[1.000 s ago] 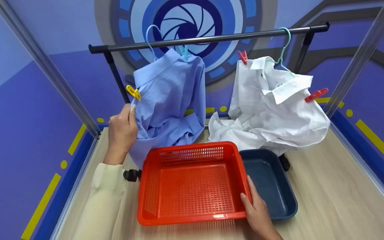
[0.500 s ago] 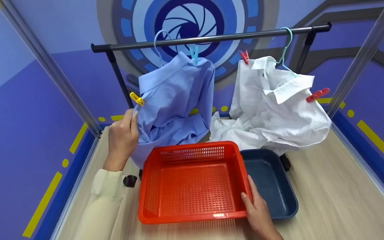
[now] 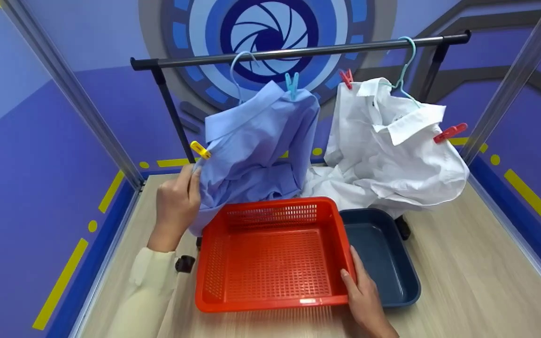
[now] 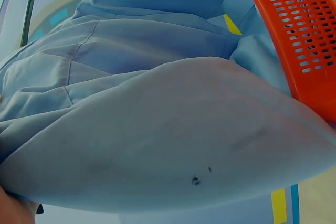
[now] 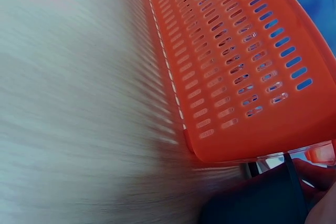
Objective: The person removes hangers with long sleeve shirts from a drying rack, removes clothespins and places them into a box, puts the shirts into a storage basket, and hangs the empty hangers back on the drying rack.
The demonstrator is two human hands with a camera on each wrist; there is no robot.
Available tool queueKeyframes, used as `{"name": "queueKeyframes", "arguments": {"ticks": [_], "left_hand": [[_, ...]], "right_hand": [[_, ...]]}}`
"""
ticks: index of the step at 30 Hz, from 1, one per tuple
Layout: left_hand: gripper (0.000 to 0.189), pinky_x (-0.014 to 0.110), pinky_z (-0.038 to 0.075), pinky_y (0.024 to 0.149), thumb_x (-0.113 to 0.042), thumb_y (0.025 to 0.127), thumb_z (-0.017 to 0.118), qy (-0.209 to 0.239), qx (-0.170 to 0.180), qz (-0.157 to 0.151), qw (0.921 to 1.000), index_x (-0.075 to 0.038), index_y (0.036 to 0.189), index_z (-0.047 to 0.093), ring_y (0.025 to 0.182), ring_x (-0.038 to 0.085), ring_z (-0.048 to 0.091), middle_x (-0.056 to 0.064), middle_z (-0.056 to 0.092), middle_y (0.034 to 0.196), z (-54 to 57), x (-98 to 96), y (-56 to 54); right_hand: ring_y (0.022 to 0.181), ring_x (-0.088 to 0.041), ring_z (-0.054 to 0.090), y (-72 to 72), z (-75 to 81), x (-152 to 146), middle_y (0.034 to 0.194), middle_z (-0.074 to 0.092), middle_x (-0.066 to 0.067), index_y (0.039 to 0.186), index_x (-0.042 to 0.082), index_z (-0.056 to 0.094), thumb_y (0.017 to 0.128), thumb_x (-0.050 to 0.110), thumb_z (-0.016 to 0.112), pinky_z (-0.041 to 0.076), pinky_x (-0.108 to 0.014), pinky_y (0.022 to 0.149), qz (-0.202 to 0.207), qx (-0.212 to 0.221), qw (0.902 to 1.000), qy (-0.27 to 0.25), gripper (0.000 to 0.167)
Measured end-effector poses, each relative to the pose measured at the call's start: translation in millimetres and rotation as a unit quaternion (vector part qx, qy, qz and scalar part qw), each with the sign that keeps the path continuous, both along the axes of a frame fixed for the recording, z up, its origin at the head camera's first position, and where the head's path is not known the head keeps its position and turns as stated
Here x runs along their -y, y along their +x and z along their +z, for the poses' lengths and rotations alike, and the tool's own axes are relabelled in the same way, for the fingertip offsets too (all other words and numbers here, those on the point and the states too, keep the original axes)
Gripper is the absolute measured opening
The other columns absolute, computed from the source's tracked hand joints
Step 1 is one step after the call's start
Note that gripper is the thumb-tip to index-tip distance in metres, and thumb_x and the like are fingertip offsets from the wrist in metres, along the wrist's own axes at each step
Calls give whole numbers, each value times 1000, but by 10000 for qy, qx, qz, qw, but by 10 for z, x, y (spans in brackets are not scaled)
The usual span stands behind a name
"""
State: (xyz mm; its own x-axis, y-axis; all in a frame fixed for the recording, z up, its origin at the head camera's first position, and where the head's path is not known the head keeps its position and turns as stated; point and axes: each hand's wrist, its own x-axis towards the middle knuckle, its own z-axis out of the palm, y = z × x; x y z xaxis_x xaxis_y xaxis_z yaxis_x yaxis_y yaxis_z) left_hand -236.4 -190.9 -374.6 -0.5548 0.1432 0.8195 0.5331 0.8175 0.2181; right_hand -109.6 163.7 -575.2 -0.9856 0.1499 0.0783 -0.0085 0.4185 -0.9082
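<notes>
My left hand (image 3: 179,204) pinches the shoulder edge of a light blue shirt (image 3: 256,145), just below a yellow clothespin (image 3: 200,149). A light blue clothespin (image 3: 292,86) is clipped to the shirt's other shoulder. The shirt's pale blue hanger (image 3: 235,77) has its hook at the black rail (image 3: 327,50); whether it bears on the rail I cannot tell. My right hand (image 3: 364,295) holds the right rim of a red perforated basket (image 3: 275,267), thumb on the inside. Blue cloth (image 4: 157,140) fills much of the left wrist view, with dark specks on it.
A white shirt (image 3: 383,155) hangs at the right on a mint green hanger (image 3: 402,70), with red clothespins (image 3: 450,133) at its shoulders. Partly behind the red basket lies a dark blue basin (image 3: 388,263). Clear-walled panels and metal posts (image 3: 73,89) flank the rack.
My left hand has moved slightly right and down, taking the blue shirt along. Its hanger hook now sits lower and further right. My right hand and the basket have hardly moved.
</notes>
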Motion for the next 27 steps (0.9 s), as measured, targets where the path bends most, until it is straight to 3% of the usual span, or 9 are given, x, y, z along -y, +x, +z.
{"name": "queueKeyframes", "arguments": {"ticks": [13, 20, 27], "left_hand": [[11, 22, 25, 43, -3, 92, 59, 261, 60, -392, 9989, -2, 82, 56, 44, 11, 35, 1, 33, 53, -131, 7, 80], [6, 21, 25, 45, -1, 91, 60, 203, 197, -643, 9975, -1, 85, 59, 46, 9, 34, 0, 33, 54, -172, 3, 124], [13, 18, 24, 45, 0, 90, 60, 80, 409, -983, 9943, -3, 79, 54, 48, 7, 34, -2, 31, 56, -229, 7, 154]], "right_hand": [[136, -36, 41, 4, -12, -9, 154, 35, -17, 154, 18, 23, 101, 23, 50, 37, -59, 106, 31, -45, 10000, 33, 61], [136, -36, 41, 10, -3, -21, 154, 34, -18, 154, 17, 23, 101, 23, 50, 37, -59, 106, 9, -13, 10000, 34, 60], [134, -36, 44, 16, -2, 2, 152, 38, -17, 154, 18, 25, 100, 22, 51, 39, -58, 105, -38, -81, 9999, 60, 60]]}}
